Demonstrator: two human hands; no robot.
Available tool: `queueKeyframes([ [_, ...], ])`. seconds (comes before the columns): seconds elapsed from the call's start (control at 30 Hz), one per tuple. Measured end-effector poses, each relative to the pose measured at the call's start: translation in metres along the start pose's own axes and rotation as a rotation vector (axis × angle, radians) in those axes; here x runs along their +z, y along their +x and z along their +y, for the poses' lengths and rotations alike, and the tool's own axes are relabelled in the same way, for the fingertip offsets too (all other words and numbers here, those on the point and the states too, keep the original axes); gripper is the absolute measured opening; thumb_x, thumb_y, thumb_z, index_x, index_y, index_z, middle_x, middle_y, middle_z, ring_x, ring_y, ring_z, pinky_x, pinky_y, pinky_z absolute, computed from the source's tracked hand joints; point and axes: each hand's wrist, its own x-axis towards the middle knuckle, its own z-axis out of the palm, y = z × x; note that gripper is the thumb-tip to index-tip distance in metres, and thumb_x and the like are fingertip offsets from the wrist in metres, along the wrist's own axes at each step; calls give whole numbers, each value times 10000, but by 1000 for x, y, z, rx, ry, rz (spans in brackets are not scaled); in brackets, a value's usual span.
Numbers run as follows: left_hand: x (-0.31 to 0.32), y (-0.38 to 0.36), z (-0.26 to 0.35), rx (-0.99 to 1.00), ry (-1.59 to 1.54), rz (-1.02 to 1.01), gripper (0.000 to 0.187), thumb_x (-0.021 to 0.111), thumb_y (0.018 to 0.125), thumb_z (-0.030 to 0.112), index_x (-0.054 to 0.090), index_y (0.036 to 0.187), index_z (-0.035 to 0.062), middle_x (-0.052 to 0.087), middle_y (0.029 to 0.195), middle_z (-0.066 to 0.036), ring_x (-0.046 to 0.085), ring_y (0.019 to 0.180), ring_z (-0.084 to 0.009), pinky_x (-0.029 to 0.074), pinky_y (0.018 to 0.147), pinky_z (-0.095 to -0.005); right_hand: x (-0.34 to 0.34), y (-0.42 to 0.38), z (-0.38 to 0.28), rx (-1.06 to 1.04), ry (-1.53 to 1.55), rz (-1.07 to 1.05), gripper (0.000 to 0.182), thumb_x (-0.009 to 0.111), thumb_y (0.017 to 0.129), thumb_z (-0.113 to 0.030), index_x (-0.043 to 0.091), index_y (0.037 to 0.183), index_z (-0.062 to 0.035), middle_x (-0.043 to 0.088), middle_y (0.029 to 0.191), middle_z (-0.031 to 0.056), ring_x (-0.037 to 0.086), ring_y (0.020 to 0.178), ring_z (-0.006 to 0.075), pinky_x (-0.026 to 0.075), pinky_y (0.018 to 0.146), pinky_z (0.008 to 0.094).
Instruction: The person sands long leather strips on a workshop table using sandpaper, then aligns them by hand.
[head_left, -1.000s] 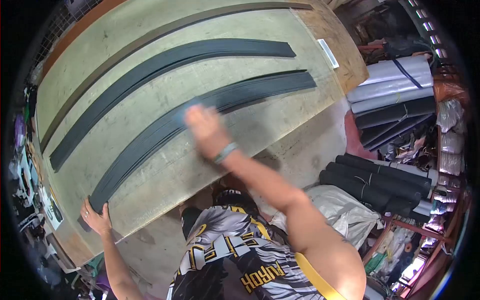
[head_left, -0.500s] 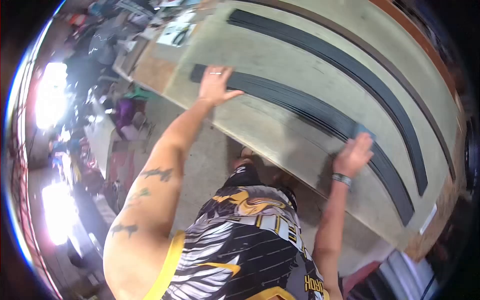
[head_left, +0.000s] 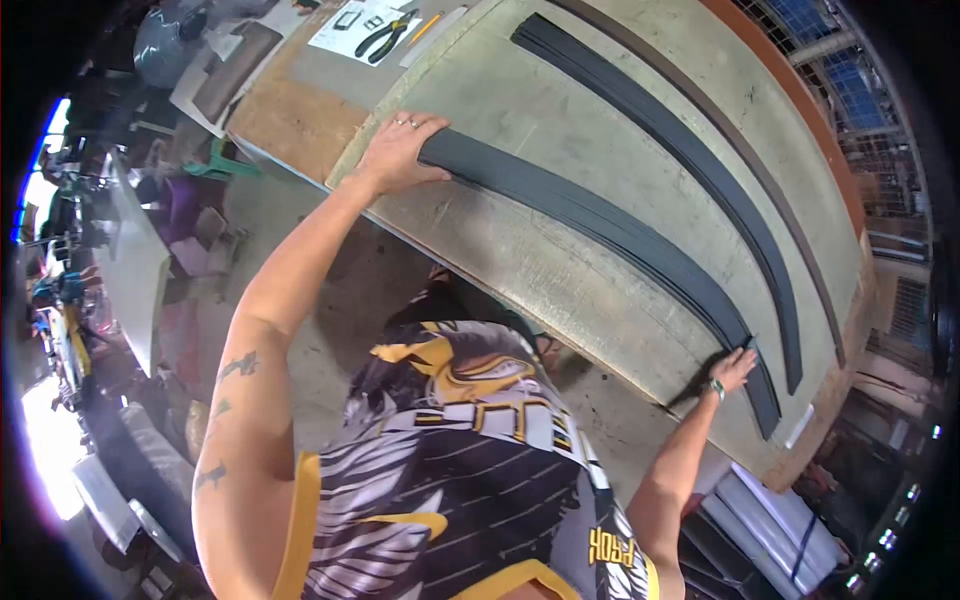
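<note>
A long bundle of thin dark grey strips (head_left: pixel 590 215) lies across the table nearest to me. My left hand (head_left: pixel 402 152) presses on its left end with the fingers spread and the thumb apart. Near the bundle's right end, my right hand (head_left: pixel 735 370) rests with its fingertips against the strips. Under those fingertips a small dark edge of a blue-grey pad (head_left: pixel 750 342) shows; most of it is hidden by the hand. A second bundle of dark strips (head_left: pixel 665 130) lies farther back, apart from both hands.
The pale worktable (head_left: pixel 520 260) fills the upper right. A thin brown strip (head_left: pixel 740 130) runs behind the second bundle. At the left, pliers (head_left: pixel 385 38) lie on a printed sheet beside a yellow pencil (head_left: pixel 428 27). Wrapped rolls (head_left: pixel 780 530) stand below the table's right end.
My right hand has slid along the near bundle toward its right end with the pad. My left hand stays at the left end, now covering its tip. The view has shifted.
</note>
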Motion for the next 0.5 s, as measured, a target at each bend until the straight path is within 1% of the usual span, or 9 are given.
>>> queueKeyframes([
  [0.07,3,3,-16,34,-134,37,818,919,733,410,603,1425,107,615,1434,-110,500,1388,-354,392,1196,-484,6,-5,-72,-92,279,-62,469,568,1088,-269,547,1501,-47,540,1560,185,485,1443,387,356,1191,601],
  [0.13,5,1,-21,22,-168,55,790,924,725,381,621,1398,100,636,1404,-87,513,1364,-334,424,1155,-471,-58,-87,-260,-414,359,19,440,590,1043,-192,581,1444,-10,558,1524,205,520,1389,411,364,1180,596],
  [0.2,7,-2,-25,50,-207,28,784,926,722,367,625,1396,102,646,1385,-78,523,1352,-326,424,1157,-461,-131,-178,-413,-714,425,-75,521,587,1036,-235,537,1529,-74,489,1621,161,379,1538,418,261,1230,656],
  [0.23,7,-5,-25,53,-210,4,791,928,719,357,620,1404,106,650,1376,-82,528,1344,-323,425,1157,-457,-176,-213,-471,-779,524,-179,548,603,1018,-234,525,1544,-100,479,1628,158,366,1551,401,233,1256,645],
  [0.27,5,-7,-28,55,-212,-11,798,931,717,348,616,1412,111,654,1368,-86,533,1337,-321,426,1156,-452,-144,-247,-509,-886,612,-82,589,649,981,-219,518,1539,-84,468,1640,152,371,1551,390,247,1248,656],
  [0.3,2,-8,-30,54,-215,-24,806,933,714,338,612,1419,116,657,1359,-89,539,1330,-318,427,1156,-447,-163,-260,-537,-942,693,-227,606,678,957,-193,521,1529,-72,465,1643,149,381,1548,384,252,1249,657],
  [0.33,0,-7,-32,65,-242,-16,823,935,711,332,603,1434,122,659,1352,-94,542,1326,-320,426,1157,-445,-172,-263,-543,-935,867,-278,607,683,953,-163,519,1529,-63,478,1627,164,398,1533,397,259,1245,657],
  [0.4,-1,-11,-36,74,-302,-9,858,939,705,320,583,1463,135,661,1339,-103,549,1319,-323,425,1161,-442,-173,-233,-502,-1034,682,-289,603,677,961,-164,516,1534,-70,489,1617,168,404,1533,389,247,1247,661],
  [0.5,14,-18,-42,22,-369,25,930,935,731,326,503,1541,180,664,1314,-107,519,1345,-307,429,1158,-446,-115,-161,-359,-642,372,-46,576,625,994,-131,501,1556,-99,520,1590,162,445,1502,376,270,1224,658],
])
